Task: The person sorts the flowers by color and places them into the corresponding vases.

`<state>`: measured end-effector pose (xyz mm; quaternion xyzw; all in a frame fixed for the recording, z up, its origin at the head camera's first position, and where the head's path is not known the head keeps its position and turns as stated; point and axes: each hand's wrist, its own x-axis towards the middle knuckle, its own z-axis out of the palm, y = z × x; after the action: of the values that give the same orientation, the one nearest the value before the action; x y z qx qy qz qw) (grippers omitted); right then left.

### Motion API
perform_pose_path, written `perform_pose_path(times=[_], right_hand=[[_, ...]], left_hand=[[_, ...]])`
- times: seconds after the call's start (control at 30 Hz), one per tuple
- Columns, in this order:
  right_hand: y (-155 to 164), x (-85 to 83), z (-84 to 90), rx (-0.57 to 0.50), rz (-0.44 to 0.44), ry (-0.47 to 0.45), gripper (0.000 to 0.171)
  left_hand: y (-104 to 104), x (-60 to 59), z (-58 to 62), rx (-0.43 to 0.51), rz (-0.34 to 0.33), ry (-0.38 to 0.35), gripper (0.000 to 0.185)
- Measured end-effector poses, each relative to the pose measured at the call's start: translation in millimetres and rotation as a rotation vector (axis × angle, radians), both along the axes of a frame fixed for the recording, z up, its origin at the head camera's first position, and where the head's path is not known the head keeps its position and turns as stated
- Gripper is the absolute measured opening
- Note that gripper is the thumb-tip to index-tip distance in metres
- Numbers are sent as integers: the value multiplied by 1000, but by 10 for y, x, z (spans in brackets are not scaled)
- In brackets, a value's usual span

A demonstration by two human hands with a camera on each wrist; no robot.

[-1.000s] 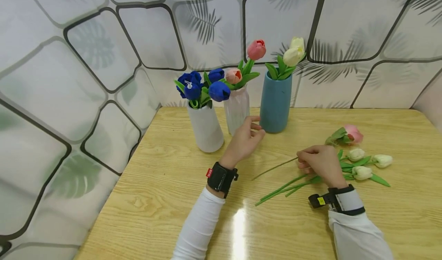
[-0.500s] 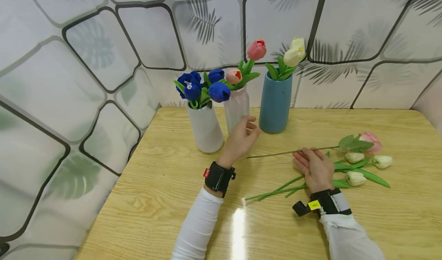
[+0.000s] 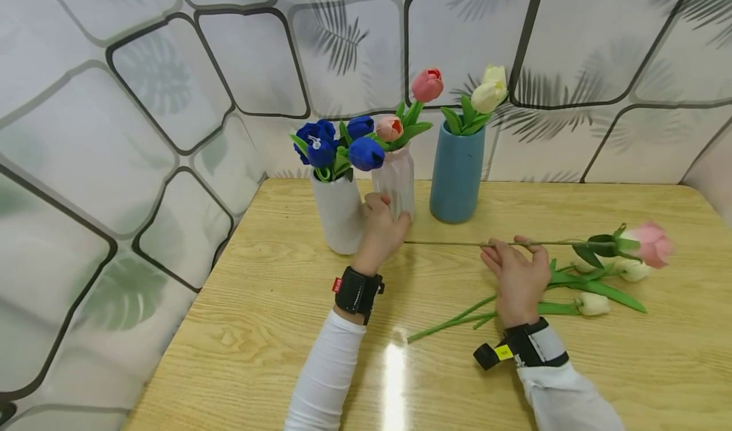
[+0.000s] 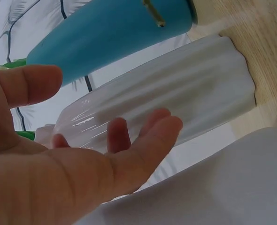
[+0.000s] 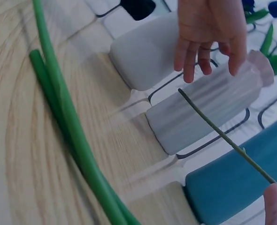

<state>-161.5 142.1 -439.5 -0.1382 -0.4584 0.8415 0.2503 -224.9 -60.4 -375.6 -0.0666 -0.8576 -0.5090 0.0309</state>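
My right hand (image 3: pixel 517 278) pinches the thin stem of a pink artificial rose (image 3: pixel 652 245), which lies crosswise with its bloom to the right. The stem's cut end (image 5: pixel 181 91) points toward the ribbed pale pink vase (image 3: pixel 394 173). Fingers spread, my left hand (image 3: pixel 380 231) is in front of that vase, between it and the white vase (image 3: pixel 338 215). In the left wrist view, the thumb (image 4: pixel 37 84) and fingers stand apart with nothing between them. Two tulips, one coral (image 3: pixel 427 85) and one peach (image 3: pixel 390 128), stand in the pink vase.
Blue flowers (image 3: pixel 366 154) fill the white vase. A teal vase (image 3: pixel 456 177) with cream tulips (image 3: pixel 488 95) stands at the right of the row. Several white tulips (image 3: pixel 593 304) lie on the wooden table (image 3: pixel 257 355) near my right hand, their green stems (image 5: pixel 63 103) pointing left.
The rose has been lifted and turned, its bloom moving right and its stem now nearly level. My right hand has shifted slightly left, and my left hand has moved left toward the white vase.
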Motion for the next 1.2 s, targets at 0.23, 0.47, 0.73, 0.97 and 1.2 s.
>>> perform_pose_path(times=[0.23,0.47,0.73,0.97,1.2], right_hand=[[-172,65,101,274,-88,327,20],[-362,103,256,432,-166,652,14],[-543,28,526,577,-299,858,24],[-649,-80,713,698,-338,916,27],[-732,-200,869,790,-365,958,24]], left_hand=[[7,-20,-46,-24,2,25,32],[3,-38,-68,-116,-27,18,23],[-14,-50,-48,-154,-36,-4,28],[-12,-56,-47,-225,-33,-24,36],[-20,-9,-17,-218,-46,-18,36]])
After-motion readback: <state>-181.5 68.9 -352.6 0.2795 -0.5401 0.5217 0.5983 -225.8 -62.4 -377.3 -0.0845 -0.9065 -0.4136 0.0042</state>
